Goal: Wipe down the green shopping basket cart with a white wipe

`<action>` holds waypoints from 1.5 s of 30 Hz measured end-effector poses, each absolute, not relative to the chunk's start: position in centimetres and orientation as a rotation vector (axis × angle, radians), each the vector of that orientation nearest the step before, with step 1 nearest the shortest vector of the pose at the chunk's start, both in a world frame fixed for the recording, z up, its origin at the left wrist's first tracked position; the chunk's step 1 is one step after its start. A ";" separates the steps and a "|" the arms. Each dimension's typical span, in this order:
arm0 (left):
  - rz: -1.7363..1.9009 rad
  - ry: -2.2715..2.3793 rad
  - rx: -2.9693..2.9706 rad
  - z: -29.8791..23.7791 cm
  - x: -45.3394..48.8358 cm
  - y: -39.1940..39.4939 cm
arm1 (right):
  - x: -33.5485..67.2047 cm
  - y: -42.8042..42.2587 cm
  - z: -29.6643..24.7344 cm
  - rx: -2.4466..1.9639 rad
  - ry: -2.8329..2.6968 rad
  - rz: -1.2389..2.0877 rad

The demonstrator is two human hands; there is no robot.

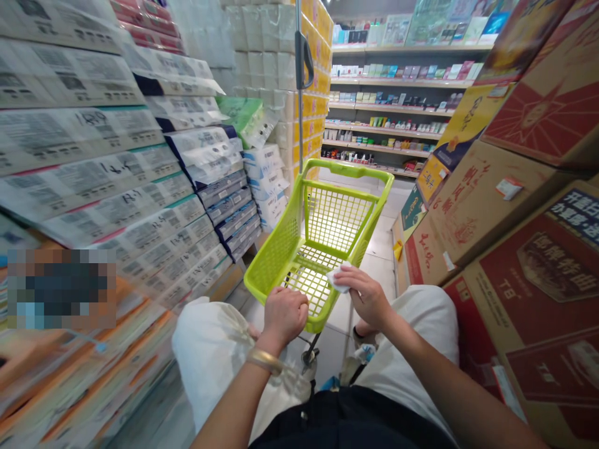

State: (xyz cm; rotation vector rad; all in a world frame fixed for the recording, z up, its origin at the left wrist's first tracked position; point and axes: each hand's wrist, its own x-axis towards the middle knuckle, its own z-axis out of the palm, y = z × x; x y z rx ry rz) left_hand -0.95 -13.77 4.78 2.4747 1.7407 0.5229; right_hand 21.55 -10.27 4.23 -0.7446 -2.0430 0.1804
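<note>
Head view, left fingers closed around basket rim; cloth pinched beneath right fingers

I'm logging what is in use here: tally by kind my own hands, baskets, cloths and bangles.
Hands: 2 (left hand, right hand)
Basket: 1
Cloth: 1
Bangle: 1
Total: 5
</note>
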 end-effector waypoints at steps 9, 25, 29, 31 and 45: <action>0.559 1.723 2.497 4.3 -1.4 -13.6 | 21.8 -10.1 4.1 -0.706 -2.085 0.230; 0.633 1.701 2.503 4.1 -2.1 -13.4 | 22.1 -9.1 4.2 -0.811 -1.975 0.207; 0.647 1.693 2.511 4.1 -2.2 -13.4 | 20.4 -11.2 4.1 -0.716 -2.101 0.250; 0.653 1.686 2.515 4.1 -2.4 -13.4 | 19.7 -12.4 4.0 -0.611 -2.203 0.303; 0.678 1.677 2.525 3.8 -2.5 -13.3 | 19.4 -13.2 3.7 -0.557 -2.217 0.340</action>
